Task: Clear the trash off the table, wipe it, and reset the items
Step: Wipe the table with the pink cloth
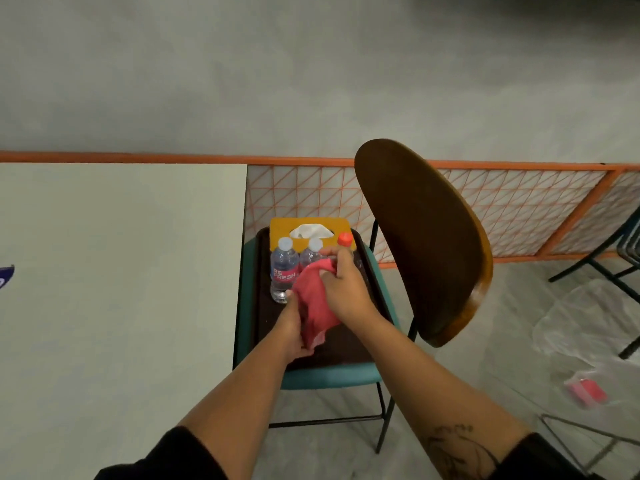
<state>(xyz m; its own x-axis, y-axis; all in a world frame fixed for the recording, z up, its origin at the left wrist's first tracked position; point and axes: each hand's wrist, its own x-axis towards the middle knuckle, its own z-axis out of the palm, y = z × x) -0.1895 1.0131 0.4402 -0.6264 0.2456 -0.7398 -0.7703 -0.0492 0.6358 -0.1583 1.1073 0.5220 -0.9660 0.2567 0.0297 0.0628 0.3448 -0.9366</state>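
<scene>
A pink cloth [316, 299] hangs between both my hands above a dark tray [341, 344] that lies on a teal chair seat [327, 377]. My left hand [294, 325] grips the cloth's lower end and my right hand [341, 287] grips its upper end. On the tray stand a yellow tissue box [308, 227], two water bottles [283, 268] and a red-capped bottle [344, 240]. The white table [114, 289] lies to the left.
The chair's brown backrest [420, 237] rises at the right of the tray. A clear plastic bag [585, 334] with a red item [587, 393] lies on the floor at right. An orange-framed mesh partition [519, 206] runs behind. A blue object [5, 277] shows at the table's left edge.
</scene>
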